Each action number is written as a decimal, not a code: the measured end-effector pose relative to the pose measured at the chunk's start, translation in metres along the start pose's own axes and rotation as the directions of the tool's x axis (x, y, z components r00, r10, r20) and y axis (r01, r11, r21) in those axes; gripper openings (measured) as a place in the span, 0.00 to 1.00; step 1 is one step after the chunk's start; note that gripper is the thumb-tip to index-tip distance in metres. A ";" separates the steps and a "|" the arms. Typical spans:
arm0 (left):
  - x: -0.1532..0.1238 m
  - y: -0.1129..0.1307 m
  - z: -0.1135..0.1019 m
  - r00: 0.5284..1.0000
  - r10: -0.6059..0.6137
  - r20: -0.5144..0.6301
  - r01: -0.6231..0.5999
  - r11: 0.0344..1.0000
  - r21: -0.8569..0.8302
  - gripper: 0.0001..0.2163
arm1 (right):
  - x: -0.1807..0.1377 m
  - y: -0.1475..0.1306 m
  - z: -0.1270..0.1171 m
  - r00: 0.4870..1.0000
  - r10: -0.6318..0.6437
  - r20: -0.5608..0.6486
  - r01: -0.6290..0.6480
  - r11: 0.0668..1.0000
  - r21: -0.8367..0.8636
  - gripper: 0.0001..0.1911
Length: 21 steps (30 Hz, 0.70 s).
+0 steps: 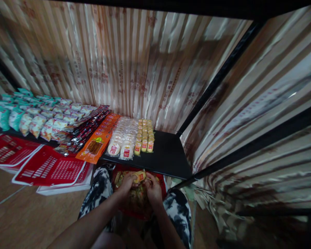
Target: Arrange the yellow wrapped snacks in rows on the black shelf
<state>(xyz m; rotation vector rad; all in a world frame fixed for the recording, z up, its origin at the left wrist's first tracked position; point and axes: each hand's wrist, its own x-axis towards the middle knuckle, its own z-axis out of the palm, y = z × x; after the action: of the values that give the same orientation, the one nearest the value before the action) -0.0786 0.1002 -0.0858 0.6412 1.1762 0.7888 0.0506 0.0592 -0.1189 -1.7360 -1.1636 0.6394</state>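
Note:
My left hand point(126, 184) and my right hand point(153, 188) are close together low in the view, between my knees in black-and-white patterned trousers. Both are curled around small yellow snack packets point(139, 176) held over a red bag point(138, 200) full of the same packets. Just beyond the hands, on a black shelf point(168, 155), stand rows of small yellow packets point(145, 136), with clear packs of pale round cakes point(123, 138) to their left.
Further left on the shelf lie orange packs point(100, 138), dark red packs point(84, 129) and green and white snack bags point(23, 114). Red perforated baskets point(50, 168) lie on the wooden floor at left. Striped curtains hang behind and right of the black rack frame point(217, 79).

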 end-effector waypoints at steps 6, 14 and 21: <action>0.001 0.004 -0.001 0.999 0.028 -0.016 -0.027 0.999 0.027 0.05 | -0.003 -0.010 -0.007 0.998 -0.064 0.009 0.065 0.991 -0.116 0.19; 0.010 0.016 -0.002 0.979 0.108 0.171 -0.167 0.909 0.382 0.05 | -0.004 -0.016 -0.018 0.932 -0.300 0.202 0.358 0.852 -0.383 0.21; 0.022 0.025 -0.006 0.954 0.070 0.292 -0.219 0.826 0.519 0.08 | -0.002 -0.027 -0.027 0.893 -0.307 0.328 0.425 0.814 -0.396 0.23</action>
<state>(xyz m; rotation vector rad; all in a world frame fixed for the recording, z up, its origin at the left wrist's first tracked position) -0.0857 0.1333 -0.0798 1.2890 1.1155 0.4626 0.0601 0.0502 -0.0823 -1.7615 -1.9018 0.3607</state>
